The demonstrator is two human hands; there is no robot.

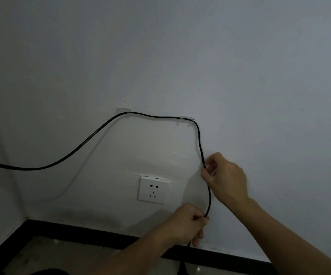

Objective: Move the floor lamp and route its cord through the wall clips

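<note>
A black lamp cord (pixel 85 142) comes in from the left edge and rises along the white wall. It passes through a clear clip (pixel 124 111) and a second clear clip (pixel 187 118), then bends down. My right hand (pixel 226 179) pinches the cord against the wall at a third small clip (pixel 203 166), which is mostly hidden by my fingers. Lower down, my left hand (pixel 186 222) is closed around the same cord, whose end hangs toward the floor (pixel 182 268). The lamp itself is out of view.
A white wall socket (pixel 153 189) sits below the two upper clips, left of my hands. A black skirting board (pixel 81 233) runs along the wall base above a pale tiled floor (pixel 41 257). The room corner lies at lower left.
</note>
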